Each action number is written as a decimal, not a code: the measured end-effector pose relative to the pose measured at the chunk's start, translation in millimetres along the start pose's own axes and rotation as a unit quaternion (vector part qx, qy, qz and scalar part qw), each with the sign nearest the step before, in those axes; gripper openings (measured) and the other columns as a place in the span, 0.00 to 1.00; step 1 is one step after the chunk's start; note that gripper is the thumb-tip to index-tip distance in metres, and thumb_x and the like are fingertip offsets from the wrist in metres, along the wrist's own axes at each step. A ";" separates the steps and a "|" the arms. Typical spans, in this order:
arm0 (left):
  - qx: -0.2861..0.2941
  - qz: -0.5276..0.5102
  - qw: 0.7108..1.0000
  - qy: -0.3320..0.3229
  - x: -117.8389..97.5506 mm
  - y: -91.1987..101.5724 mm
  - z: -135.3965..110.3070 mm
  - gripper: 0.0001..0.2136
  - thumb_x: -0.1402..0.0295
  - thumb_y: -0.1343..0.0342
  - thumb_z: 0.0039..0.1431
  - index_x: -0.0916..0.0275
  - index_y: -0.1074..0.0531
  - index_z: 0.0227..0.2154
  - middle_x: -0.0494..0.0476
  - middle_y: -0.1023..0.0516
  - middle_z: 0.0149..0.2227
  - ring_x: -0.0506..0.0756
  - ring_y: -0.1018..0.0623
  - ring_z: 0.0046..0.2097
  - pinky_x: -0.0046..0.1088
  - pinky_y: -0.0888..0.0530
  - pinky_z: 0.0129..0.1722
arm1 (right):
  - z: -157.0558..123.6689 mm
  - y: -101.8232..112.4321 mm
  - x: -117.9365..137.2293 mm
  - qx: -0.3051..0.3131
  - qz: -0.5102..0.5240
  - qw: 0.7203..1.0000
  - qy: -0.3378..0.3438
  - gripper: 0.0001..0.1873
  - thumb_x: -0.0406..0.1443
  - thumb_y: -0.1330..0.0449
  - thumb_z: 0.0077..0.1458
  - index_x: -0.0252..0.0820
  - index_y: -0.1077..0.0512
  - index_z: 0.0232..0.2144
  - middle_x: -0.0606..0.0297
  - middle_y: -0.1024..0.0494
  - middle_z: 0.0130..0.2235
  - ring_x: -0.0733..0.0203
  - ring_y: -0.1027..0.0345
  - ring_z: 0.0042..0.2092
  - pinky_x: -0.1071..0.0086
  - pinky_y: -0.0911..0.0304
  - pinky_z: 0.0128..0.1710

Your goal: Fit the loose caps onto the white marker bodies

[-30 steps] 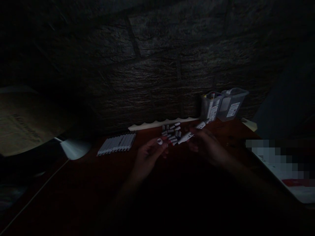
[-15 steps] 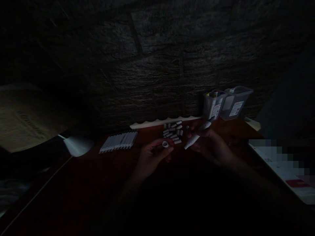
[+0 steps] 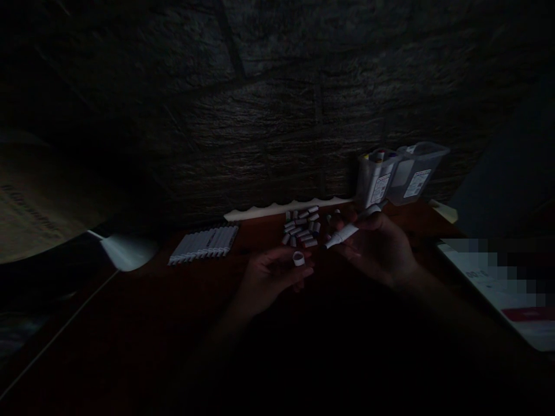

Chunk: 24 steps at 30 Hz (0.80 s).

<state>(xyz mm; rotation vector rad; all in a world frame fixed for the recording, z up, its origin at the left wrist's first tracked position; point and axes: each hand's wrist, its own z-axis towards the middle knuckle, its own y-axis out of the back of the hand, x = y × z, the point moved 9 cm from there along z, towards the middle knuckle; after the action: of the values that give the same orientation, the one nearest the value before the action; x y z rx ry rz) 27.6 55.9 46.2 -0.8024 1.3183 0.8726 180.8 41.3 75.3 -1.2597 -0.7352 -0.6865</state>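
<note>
A white marker cap [image 3: 299,259] is pinched between the fingers of my left hand [image 3: 275,276], its hollow end facing up. My right hand [image 3: 381,248] grips a white marker [image 3: 346,233], tilted so that its uncapped dark tip points down and left toward the cap. A gap separates the marker from the cap. Just beyond my hands lies a cluster of several loose marker caps [image 3: 302,223] on the dark wooden table. Further left, several white markers [image 3: 204,243] lie side by side in a neat row.
Two clear plastic containers stand by the stone wall [image 3: 269,133]: one container [image 3: 373,180] holds markers, the other container [image 3: 415,176] is beside it. A wavy white strip [image 3: 286,208] runs along the wall. At left is a white lamp-like cone [image 3: 129,252]; at right, a pale flat object [image 3: 489,289].
My right hand has turned the marker to a shallower slant, and its dark tip now shows. My left hand has tipped the cap more upright. The whole view has shifted slightly.
</note>
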 end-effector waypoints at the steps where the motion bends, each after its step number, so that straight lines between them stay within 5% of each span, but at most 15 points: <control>1: 0.001 0.003 1.000 0.003 0.4 0.0 0.2 0.10 0.69 0.32 0.44 0.63 0.22 0.32 0.55 0.19 0.29 0.48 0.26 0.20 0.23 0.27 0.19 | 0.0 -0.2 -0.5 0.003 0.013 1.000 -0.002 0.04 0.33 0.46 0.43 0.45 0.35 0.27 0.67 0.29 0.29 0.66 0.41 0.25 0.75 0.50 0.19; 14: -0.007 0.055 0.998 -0.014 -1.5 3.2 0.7 0.10 0.67 0.33 0.44 0.63 0.24 0.31 0.55 0.19 0.30 0.47 0.25 0.22 0.22 0.25 0.21 | -0.1 -2.4 -2.5 -0.007 0.076 0.997 -0.019 0.05 0.32 0.43 0.39 0.45 0.33 0.24 0.68 0.27 0.27 0.66 0.43 0.25 0.75 0.50 0.19; 24: -0.012 0.090 0.996 -0.025 -1.7 5.1 0.5 0.12 0.65 0.31 0.44 0.65 0.22 0.32 0.54 0.19 0.29 0.50 0.23 0.26 0.22 0.24 0.24 | 0.4 8.4 -8.3 -0.056 0.051 0.996 -0.041 0.06 0.34 0.41 0.41 0.46 0.31 0.27 0.68 0.27 0.28 0.65 0.36 0.30 0.76 0.43 0.23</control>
<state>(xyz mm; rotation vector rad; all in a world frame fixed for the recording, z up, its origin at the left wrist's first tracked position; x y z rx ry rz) 23.2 58.5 47.9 -0.6830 1.3533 1.0455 182.6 43.6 63.8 -1.4246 -0.7013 -0.6023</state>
